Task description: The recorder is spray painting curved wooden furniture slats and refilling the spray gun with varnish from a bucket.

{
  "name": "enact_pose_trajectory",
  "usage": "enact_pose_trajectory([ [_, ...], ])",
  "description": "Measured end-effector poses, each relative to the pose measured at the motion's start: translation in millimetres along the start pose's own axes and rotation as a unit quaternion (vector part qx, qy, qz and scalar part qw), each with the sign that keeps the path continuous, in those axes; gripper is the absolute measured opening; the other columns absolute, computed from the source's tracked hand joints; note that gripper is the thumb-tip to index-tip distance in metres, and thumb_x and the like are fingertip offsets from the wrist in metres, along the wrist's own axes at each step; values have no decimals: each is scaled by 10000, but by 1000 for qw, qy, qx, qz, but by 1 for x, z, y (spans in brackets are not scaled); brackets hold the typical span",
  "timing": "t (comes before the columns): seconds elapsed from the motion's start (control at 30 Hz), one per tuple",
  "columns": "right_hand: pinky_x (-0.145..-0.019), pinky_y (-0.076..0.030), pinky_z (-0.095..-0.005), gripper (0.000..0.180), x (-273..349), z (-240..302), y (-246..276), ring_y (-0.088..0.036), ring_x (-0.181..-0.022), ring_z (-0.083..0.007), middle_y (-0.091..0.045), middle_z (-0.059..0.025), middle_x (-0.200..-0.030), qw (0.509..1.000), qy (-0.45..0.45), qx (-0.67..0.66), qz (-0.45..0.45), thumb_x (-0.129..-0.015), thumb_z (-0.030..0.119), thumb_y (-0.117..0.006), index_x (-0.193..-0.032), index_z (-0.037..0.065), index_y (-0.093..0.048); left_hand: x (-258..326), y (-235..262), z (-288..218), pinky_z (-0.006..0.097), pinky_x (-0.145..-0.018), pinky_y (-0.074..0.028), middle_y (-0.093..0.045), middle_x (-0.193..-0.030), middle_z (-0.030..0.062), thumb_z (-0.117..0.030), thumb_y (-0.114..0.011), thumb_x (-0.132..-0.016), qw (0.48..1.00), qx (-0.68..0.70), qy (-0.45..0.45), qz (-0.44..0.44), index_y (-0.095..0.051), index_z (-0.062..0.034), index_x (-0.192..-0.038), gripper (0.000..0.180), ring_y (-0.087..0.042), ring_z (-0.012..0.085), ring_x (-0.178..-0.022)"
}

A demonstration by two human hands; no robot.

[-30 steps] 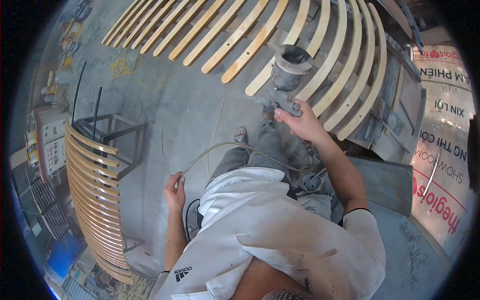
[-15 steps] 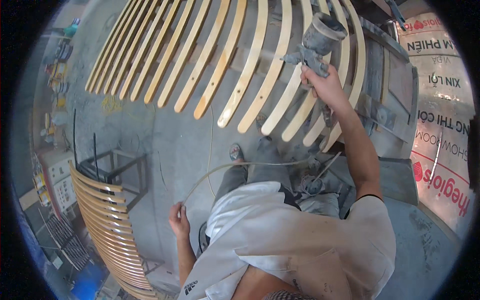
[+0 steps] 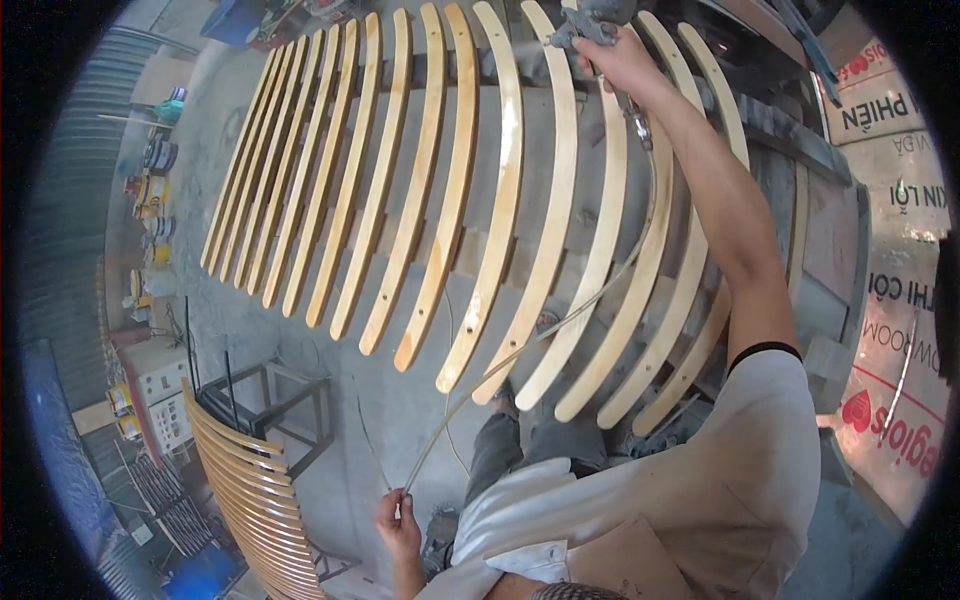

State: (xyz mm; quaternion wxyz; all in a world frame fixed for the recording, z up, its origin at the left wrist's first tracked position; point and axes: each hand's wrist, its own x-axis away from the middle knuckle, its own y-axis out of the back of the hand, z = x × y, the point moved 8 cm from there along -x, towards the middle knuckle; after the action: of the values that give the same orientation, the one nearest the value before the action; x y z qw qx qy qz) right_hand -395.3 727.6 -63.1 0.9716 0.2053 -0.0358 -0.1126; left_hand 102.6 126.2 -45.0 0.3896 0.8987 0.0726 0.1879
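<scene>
Spray gun (image 3: 584, 30) over curved wooden slats (image 3: 512, 130) — both hands occupied.
Right hand (image 3: 618, 62) grips the gun near the slats' far ends, right of centre; left hand (image 3: 400, 522) pinches the hose (image 3: 500, 366) short of their near ends — hose slants across several slats.

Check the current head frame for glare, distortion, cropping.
Head view: white glare on a pale slat near the middle, and sheen along the glossy slats at lower left; head view: fisheye bending toward the rim, with black corners; head view: top edge crops the spray gun in the right hand.
</scene>
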Motion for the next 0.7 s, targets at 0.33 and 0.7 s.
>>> enact_pose_trajectory([
  [0.33,-412,-412,-262,206,-166,8,-40,-581,-553,-86,-624,-2,-685,997,62,-35,6,-902,255,-630,-876,50,-627,-3,-14,-47,295,-696,-452,-608,-808,91,-38,-631,-885,999,-18,30,-40,-638,35,-941,93,-553,164,-771],
  [0.7,-411,-399,-252,210,-64,11,-9,-559,-548,-76,-627,11,-676,999,34,-10,-23,-904,265,-631,-854,60,-641,2,5,6,295,-726,-466,-629,-844,84,-52,-651,-893,999,8,38,-25,-634,46,-960,120,-566,153,-815],
])
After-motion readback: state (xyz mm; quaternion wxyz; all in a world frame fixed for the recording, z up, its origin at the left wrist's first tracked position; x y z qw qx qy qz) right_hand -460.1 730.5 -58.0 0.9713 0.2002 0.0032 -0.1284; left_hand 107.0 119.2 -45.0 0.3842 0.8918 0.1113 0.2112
